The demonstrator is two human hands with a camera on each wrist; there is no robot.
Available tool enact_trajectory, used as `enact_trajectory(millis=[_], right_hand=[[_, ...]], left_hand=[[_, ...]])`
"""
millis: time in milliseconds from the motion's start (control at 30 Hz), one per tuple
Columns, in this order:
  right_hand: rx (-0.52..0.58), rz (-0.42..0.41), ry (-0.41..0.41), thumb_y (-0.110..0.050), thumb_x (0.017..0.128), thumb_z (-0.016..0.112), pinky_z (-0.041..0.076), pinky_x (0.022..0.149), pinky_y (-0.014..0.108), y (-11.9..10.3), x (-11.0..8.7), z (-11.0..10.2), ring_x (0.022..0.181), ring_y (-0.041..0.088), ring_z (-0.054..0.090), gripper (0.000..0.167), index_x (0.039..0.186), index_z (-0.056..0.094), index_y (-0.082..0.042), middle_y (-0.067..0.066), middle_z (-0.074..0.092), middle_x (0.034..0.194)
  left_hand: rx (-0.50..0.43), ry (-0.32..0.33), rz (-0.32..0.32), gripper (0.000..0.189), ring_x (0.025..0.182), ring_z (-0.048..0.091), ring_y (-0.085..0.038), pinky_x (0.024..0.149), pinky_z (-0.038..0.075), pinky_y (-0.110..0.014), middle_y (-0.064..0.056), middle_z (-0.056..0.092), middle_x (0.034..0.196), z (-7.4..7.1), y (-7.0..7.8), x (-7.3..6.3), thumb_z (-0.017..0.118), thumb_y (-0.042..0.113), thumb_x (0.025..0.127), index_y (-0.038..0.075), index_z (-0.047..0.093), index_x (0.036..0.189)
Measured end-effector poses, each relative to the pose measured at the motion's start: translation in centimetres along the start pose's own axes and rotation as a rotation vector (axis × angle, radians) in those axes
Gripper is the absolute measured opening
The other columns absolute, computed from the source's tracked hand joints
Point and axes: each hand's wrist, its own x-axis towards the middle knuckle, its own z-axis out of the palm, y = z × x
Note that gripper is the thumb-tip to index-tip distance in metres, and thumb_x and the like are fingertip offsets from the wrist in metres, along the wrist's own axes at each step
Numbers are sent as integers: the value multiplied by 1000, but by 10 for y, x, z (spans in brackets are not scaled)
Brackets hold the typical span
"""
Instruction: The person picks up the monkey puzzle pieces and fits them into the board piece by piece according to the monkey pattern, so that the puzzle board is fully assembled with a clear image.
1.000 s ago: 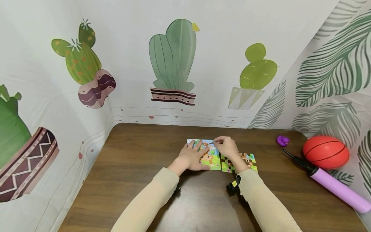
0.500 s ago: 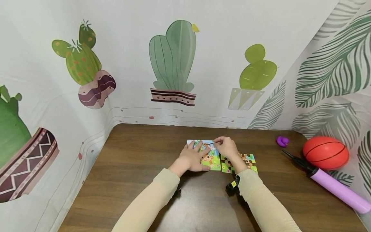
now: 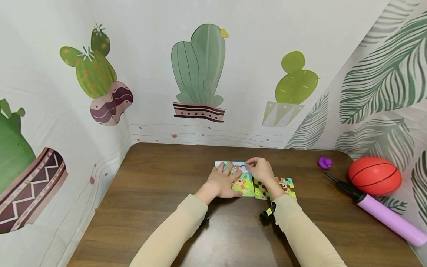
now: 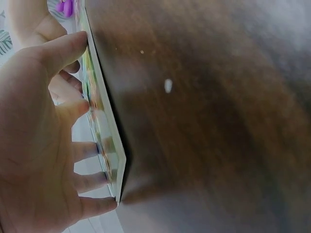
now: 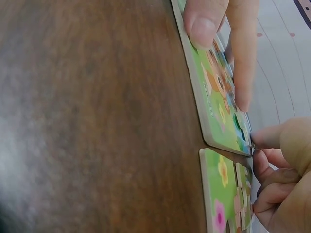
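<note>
A jigsaw puzzle board (image 3: 245,187) with a cartoon monkey picture lies on the table. My left hand (image 3: 222,183) rests on it with spread, straight fingers; the left wrist view shows the fingertips (image 4: 97,208) touching the board along its side. At the board's far right corner, my right hand (image 3: 261,170) pinches the edge of a puzzle piece with thumb and index finger, the other fingers curled. Most of that piece is hidden by the fingers. A second puzzle (image 3: 286,182) with a brown animal lies right beside the board, partly under my right wrist.
Toward the right stand a purple rubber duck (image 3: 325,162) and a red ball (image 3: 375,175) with black lines. A lilac hand pump (image 3: 390,218) lies along the right side of the brown table (image 3: 150,200). Behind the table hangs a cactus-print cloth (image 3: 243,74).
</note>
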Motion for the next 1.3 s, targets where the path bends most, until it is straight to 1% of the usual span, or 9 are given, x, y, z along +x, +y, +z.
enact_trajectory(millis=[367, 633, 900, 1067, 1300], right_hand=[[-18, -12, 0, -26, 101, 69, 50, 69, 38, 3, 1, 0, 76, 21, 63, 20, 110, 76, -9, 6, 70, 96], [-17, -4, -5, -26, 101, 70, 49, 67, 37, 3, 0, -1, 74, 21, 62, 20, 109, 75, -9, 6, 69, 95], [-26, -4, -8, -28, 100, 71, 48, 64, 36, 2, 1, 0, 73, 20, 61, 20, 108, 76, -9, 5, 69, 93], [-31, 1, 3, -28, 100, 71, 49, 64, 36, 0, 1, -1, 73, 21, 63, 21, 106, 76, -9, 6, 71, 93], [-53, 16, 15, -30, 100, 71, 50, 65, 39, 0, 3, -1, 74, 21, 64, 20, 103, 78, -11, 5, 72, 94]], left_hand=[[-34, 2, -14, 93, 157, 11, -39, 122, 21, -59, -4, 9, 174, -1, 1, 0, 44, 83, 92, 36, 17, 168], [-35, 11, -1, 87, 157, 12, -41, 121, 21, -61, -6, 10, 174, -1, 1, -1, 44, 81, 94, 41, 18, 167], [-26, 10, -6, 89, 156, 15, -41, 120, 24, -61, -6, 13, 174, -3, 1, -1, 46, 82, 92, 39, 23, 166], [-18, 12, -8, 89, 156, 15, -42, 120, 25, -62, -6, 13, 173, -4, 2, 0, 46, 81, 93, 39, 21, 167], [-12, 14, -23, 90, 156, 15, -40, 120, 25, -60, -5, 14, 173, -1, 3, 2, 45, 83, 92, 40, 18, 167]])
